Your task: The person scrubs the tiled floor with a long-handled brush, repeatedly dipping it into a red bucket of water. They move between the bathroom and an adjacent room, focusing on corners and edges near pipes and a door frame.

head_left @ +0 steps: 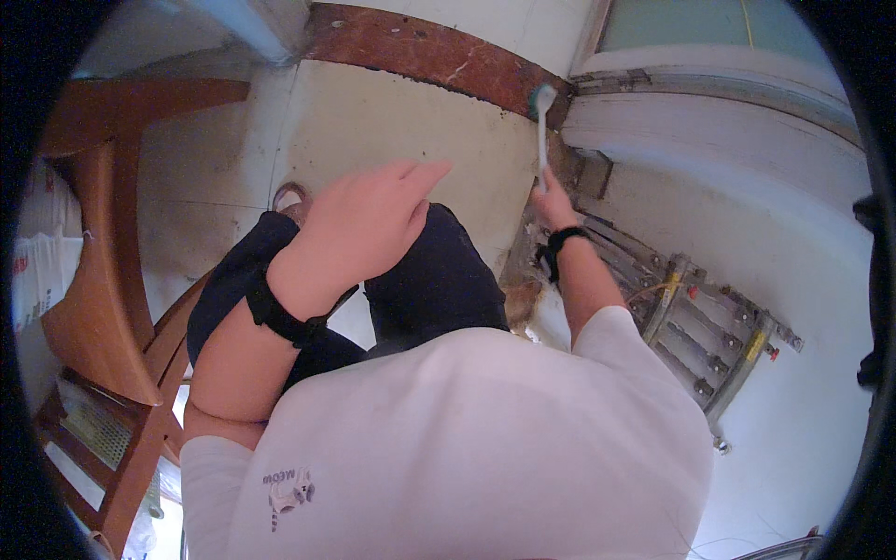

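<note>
My right hand [555, 201] grips the white handle of a long-handled scrub brush [542, 136]. The brush's head, with greenish bristles, is against the right end of a reddish-brown baseboard [434, 52], by the corner below a window or door frame. My left hand [364, 213] is in front of my knees, over the floor, and holds nothing; its fingers are extended and lie mostly together, the thumb slightly apart. Dark debris runs along the joint between the baseboard and the beige tile floor [392, 115].
A folded metal ladder [707, 343] leans along the white wall on my right. To my left stands wooden furniture [105, 266] with a curved edge, near a white plastic bag [45, 266]. A pale sill [707, 133] juts out at upper right.
</note>
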Available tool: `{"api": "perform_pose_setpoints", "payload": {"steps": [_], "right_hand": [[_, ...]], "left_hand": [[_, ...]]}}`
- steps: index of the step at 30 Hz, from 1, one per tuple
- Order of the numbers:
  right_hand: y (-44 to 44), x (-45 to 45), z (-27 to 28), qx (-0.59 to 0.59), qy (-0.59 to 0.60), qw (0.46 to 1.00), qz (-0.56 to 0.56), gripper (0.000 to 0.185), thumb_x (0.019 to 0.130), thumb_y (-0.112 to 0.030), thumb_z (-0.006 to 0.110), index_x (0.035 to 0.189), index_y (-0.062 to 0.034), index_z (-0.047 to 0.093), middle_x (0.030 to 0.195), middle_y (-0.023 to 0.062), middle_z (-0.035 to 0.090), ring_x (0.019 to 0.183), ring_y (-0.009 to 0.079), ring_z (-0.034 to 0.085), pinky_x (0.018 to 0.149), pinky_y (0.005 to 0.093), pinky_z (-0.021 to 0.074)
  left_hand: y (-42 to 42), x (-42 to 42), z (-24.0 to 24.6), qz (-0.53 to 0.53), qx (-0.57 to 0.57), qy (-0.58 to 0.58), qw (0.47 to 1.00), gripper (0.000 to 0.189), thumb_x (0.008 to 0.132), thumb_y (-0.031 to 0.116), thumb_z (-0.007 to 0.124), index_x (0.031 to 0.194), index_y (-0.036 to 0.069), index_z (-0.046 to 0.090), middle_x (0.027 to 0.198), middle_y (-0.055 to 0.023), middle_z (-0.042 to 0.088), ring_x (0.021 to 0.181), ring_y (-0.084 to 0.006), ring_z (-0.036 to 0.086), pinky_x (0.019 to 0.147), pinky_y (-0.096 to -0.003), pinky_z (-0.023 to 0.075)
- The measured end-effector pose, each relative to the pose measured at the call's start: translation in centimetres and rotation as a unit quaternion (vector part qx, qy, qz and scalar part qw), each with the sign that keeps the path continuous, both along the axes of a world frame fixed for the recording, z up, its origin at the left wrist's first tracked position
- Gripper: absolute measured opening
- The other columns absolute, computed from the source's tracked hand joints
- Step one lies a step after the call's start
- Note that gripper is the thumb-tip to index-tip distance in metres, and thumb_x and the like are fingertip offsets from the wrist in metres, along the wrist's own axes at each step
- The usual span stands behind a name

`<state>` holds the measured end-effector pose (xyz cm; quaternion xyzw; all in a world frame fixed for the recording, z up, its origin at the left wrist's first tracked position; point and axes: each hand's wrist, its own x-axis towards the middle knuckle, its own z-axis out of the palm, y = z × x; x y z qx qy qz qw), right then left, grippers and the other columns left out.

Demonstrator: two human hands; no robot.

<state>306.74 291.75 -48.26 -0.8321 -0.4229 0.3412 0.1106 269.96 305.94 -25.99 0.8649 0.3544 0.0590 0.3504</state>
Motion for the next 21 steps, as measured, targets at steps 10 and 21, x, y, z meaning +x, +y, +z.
{"api": "perform_pose_setpoints", "payload": {"steps": [10,21], "right_hand": [[-13.6,-4.6,3.3,-0.224,0.017,0.974,-0.009,0.065,0.089,-0.016,0.053,0.15,-0.0178,0.031,0.129,0.0238,0.057,0.11,0.0328,0.061,0.091,0.0378,0.0475],[-12.8,-4.3,4.2,-0.21,0.049,0.976,-0.032,0.068,0.085,-0.02,0.055,0.149,-0.0189,0.034,0.114,0.0276,0.063,0.102,0.0415,0.063,0.089,0.0444,0.0494]], "left_hand": [[0.8,0.6,-0.3,-0.022,-0.032,0.03,0.999,0.047,0.089,0.014,0.057,0.135,0.015,0.048,0.107,-0.0142,0.063,0.095,-0.0363,0.062,0.078,-0.0467,0.0521],[0.4,2.8,-0.5,-0.052,0.0,-0.015,0.999,0.054,0.087,0.011,0.058,0.14,0.017,0.044,0.108,-0.0142,0.063,0.095,-0.0362,0.061,0.079,-0.046,0.0522]]}}
